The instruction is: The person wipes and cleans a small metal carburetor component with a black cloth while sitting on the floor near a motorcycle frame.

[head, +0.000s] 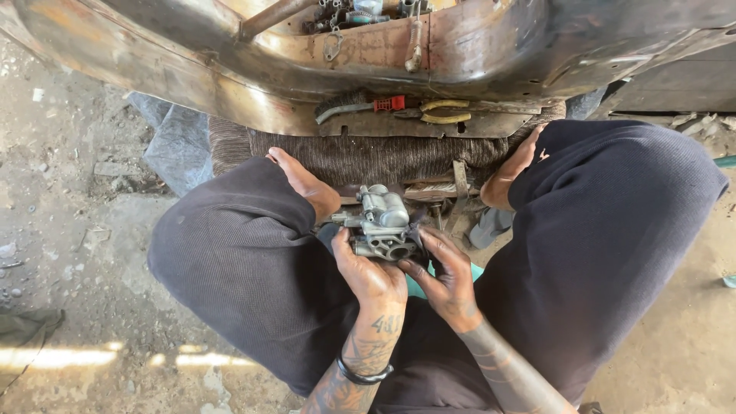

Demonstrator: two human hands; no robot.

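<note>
I see the grey metal carburetor [383, 222] held over the lap, between the knees; left hand [369, 274] and right hand [445, 277] have fingers clamped on its lower part. If the greasy grip slips, I judge it may fall onto the dusty floor [69, 253]

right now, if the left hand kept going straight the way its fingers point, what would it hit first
The left hand already grips the grey metal carburettor, so that comes first. Past it, probably the brown ribbed mat, though depth is unclear.
</note>
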